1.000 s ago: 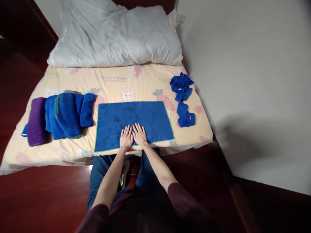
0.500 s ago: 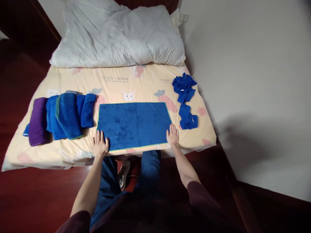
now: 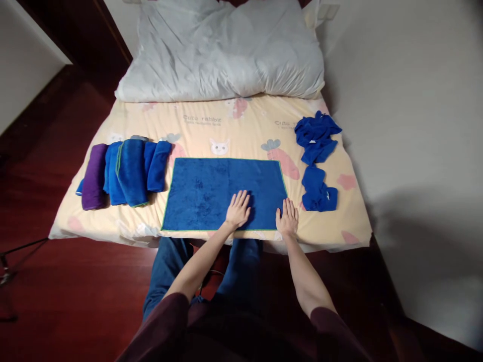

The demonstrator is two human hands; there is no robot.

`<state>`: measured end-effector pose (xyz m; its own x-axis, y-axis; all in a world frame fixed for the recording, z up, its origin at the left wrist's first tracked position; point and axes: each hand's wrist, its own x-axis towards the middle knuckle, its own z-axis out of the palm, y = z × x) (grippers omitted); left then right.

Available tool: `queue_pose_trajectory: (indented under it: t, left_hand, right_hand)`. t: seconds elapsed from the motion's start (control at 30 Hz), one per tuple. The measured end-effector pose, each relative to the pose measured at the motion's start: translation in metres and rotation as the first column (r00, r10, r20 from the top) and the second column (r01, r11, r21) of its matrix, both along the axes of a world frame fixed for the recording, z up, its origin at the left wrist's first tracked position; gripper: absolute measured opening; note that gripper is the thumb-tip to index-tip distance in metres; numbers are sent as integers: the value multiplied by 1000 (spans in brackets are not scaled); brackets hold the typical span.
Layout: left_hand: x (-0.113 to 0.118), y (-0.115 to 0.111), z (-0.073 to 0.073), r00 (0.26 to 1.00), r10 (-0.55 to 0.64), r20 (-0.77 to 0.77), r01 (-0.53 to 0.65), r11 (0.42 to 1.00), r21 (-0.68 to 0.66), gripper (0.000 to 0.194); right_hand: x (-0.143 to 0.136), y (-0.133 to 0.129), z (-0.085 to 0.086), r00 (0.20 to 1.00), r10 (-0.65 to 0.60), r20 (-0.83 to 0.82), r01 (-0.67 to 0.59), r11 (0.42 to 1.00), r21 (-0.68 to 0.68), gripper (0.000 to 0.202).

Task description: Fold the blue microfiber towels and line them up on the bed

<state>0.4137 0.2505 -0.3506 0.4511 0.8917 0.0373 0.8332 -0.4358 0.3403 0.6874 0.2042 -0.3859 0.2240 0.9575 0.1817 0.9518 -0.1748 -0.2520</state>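
Observation:
Spread flat near the front edge of the bed is a blue towel [image 3: 204,193] with green edging. My left hand [image 3: 238,210] is open over the towel's right half, fingers stretched forward; whether it presses or hovers is hard to tell. At the towel's right edge lies my right hand [image 3: 288,217], open and flat, partly on the towel and partly on the sheet. Both hands are free of any held thing.
Left of the towel lie several rolled or folded towels, among them a purple one [image 3: 94,177] and a blue one [image 3: 131,173]. Crumpled blue cloths [image 3: 316,134] lie at the right. A grey-white quilt [image 3: 222,55] fills the bed's far end. A wall [image 3: 422,125] borders the right side.
My left hand has moved right, from the towel's left edge to its right half. My right hand stays at the right edge. The view has shifted left.

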Motion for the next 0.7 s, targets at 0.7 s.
queue_pose_trajectory:
  t: [0.7]
  left_hand:
    - [-266, 147, -8, 876, 483, 8, -483, 875, 10, 74]
  right_hand:
    - [1, 4, 0, 998, -1, 67, 3, 1000, -30, 67]
